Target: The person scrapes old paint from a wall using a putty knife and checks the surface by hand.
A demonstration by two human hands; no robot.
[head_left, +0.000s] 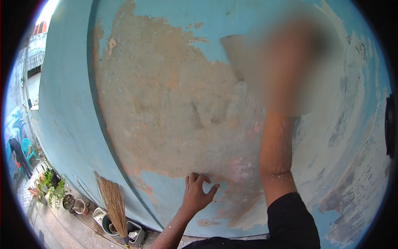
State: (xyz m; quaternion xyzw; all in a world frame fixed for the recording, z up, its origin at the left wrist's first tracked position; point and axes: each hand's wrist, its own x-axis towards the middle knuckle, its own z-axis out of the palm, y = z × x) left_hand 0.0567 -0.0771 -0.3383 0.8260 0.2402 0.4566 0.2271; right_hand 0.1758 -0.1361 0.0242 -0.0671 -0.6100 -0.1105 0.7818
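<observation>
A wall with peeling light blue paint (66,108) fills most of the view, with a large bare grey-brown patch (157,91) at its middle. My right hand (292,45) is raised at the upper right, and a blur hides its fingers. Just left of it, the corner of a flat, greyish blade-like piece (235,52) shows against the wall; whether the hand holds it is hidden. Low at the centre, my left hand (200,192) is near the patch's lower edge, with thumb and fingers apart and nothing between them.
A straw broom (111,199) leans at the lower left beside a grey container (136,232) and a bucket (107,224). Potted plants (52,186) and a green chair (28,148) stand farther left. A dark object (390,126) is at the right edge.
</observation>
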